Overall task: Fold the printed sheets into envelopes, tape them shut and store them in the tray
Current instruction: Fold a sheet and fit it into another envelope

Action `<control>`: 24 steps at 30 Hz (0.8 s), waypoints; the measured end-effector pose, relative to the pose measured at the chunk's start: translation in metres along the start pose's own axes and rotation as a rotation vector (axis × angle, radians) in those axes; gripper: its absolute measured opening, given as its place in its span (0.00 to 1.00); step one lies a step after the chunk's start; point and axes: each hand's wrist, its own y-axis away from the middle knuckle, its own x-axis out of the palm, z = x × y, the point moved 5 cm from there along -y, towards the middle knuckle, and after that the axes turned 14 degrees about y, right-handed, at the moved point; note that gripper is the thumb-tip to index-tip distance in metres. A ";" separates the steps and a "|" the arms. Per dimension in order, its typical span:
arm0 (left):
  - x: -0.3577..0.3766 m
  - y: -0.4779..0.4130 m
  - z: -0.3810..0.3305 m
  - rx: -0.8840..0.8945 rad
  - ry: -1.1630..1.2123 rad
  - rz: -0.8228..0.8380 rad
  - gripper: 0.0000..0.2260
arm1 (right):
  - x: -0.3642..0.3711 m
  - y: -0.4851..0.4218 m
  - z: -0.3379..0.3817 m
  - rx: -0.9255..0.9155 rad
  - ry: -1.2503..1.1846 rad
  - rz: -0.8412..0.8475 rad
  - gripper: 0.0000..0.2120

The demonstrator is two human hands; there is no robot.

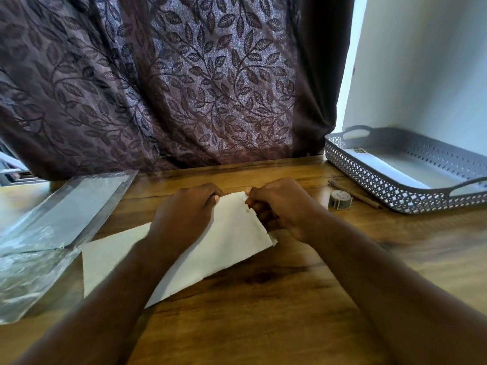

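A pale folded sheet (232, 241) lies across the middle of the wooden table (263, 312). My left hand (184, 214) rests on its left part and its fingers curl over the far edge. Beside it, my right hand (279, 204) pinches the sheet's far right corner with curled fingers. A small roll of patterned tape (340, 199) stands to the right of my hands. The grey perforated tray (395, 191) sits at the back right with white paper lying inside it.
A clear plastic sleeve (52, 233) lies on the table at the left. A thin brown pencil (355, 194) rests between the tape and the tray. A leaf-patterned curtain (184, 88) hangs behind the table, and a white wall stands at the right.
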 end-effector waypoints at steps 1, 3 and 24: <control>0.000 0.000 -0.001 0.000 -0.018 0.008 0.07 | 0.002 0.001 0.000 0.009 -0.012 0.023 0.16; -0.002 0.001 -0.005 0.010 -0.026 0.005 0.07 | 0.009 0.002 -0.001 0.057 -0.093 0.133 0.16; -0.016 0.015 -0.044 0.402 -0.245 0.025 0.28 | 0.009 0.002 -0.001 -0.007 -0.435 0.490 0.20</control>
